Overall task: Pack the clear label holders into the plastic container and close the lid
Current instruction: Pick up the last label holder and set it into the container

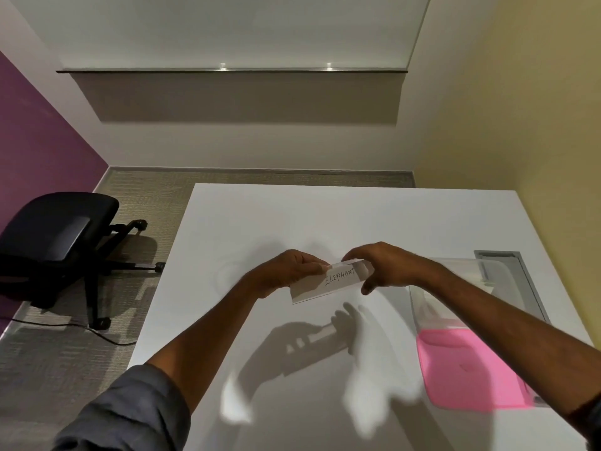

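I read "ELEPHANT" handwritten on the label holder (328,283), held above the tabletop (260,216); my left hand (289,270) pinches one end, my right hand (382,265) the other, beside the container (455,288).

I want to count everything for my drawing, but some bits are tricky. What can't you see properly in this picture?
- Head view: inside of the plastic container, partly hidden by the right forearm; contents unclear through see-through walls.
- Pink lid: its near corner is covered by that arm.
- Clear label holder with the ELEPHANT card: its ends are covered by the left hand and right hand.
- Other holders on the table: none can be made out.
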Available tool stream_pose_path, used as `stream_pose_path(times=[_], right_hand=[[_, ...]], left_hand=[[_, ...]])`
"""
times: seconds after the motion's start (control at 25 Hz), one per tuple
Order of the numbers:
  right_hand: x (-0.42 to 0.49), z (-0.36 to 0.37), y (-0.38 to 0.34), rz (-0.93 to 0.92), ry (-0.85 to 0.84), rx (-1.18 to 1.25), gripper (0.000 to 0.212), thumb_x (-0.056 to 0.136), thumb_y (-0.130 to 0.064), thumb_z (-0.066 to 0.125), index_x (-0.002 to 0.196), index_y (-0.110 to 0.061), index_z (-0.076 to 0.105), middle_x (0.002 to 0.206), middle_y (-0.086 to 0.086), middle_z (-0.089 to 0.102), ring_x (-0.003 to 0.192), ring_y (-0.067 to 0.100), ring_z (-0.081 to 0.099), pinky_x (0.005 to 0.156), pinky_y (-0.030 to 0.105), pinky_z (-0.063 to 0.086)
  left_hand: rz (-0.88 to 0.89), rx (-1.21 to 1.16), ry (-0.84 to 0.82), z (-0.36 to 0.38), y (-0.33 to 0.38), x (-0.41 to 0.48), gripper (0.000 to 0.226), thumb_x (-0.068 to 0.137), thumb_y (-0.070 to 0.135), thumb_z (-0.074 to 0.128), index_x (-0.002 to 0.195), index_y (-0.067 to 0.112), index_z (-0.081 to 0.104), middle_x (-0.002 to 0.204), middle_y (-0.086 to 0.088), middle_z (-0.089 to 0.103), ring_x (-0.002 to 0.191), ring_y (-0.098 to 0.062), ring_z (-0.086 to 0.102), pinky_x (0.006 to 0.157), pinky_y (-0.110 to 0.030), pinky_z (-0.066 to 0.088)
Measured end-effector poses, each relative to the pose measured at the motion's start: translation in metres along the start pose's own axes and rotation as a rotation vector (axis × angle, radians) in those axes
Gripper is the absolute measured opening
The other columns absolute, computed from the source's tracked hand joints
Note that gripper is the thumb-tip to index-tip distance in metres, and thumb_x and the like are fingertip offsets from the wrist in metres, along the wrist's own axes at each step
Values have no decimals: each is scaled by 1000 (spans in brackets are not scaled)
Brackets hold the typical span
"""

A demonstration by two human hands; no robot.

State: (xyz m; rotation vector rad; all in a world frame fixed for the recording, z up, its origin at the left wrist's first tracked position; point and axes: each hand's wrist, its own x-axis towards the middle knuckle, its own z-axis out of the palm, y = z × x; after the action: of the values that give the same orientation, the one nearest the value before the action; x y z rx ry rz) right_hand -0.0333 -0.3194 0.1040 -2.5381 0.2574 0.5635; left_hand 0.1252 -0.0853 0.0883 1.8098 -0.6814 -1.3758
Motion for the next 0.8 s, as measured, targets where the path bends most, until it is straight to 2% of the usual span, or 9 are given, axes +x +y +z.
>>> stream_pose_path(times=[0.08,0.24,0.36,0.44,0.64,0.8], right_hand=[[-12,0,6,21,2,-4,70,66,-27,96,127,-41,67,115,-14,77,101,13,74,87,44,62],[-38,-2,25,105,57,14,66,67,-31,95,127,-39,69,113,-11,78,100,15,71,87,45,61],[-56,-3,46,155,90,50,66,68,-28,95,128,-37,70,114,-12,78,99,14,71,86,42,61],[-68,-4,60,182,117,61,66,67,-27,96,127,-37,71,114,-13,78,98,13,71,85,41,61],[-97,-9,97,243,151,29,67,67,-25,97,129,-35,71,118,-8,78,104,19,71,88,46,61],[-118,-12,135,305,215,-53,70,68,-18,95,131,-33,70,123,-7,76,113,23,69,80,37,53]], left_hand=[[2,31,-25,8,6,3,32,102,48,67,125,32,81,116,0,83,103,-14,71,91,-27,53],[38,220,25,26,24,14,36,95,54,75,119,28,83,113,7,83,109,-15,75,94,-28,56],[103,523,17,44,41,26,55,84,48,89,132,25,75,122,6,78,108,-15,72,83,-22,56],[129,671,18,60,50,36,65,79,39,93,137,24,70,123,2,75,101,-16,68,77,-25,57],[233,944,90,106,71,63,63,77,42,89,137,30,70,115,1,73,95,-18,65,65,-29,48],[337,1013,121,146,92,91,60,78,41,87,134,27,72,110,0,67,100,-21,63,74,-34,53]])
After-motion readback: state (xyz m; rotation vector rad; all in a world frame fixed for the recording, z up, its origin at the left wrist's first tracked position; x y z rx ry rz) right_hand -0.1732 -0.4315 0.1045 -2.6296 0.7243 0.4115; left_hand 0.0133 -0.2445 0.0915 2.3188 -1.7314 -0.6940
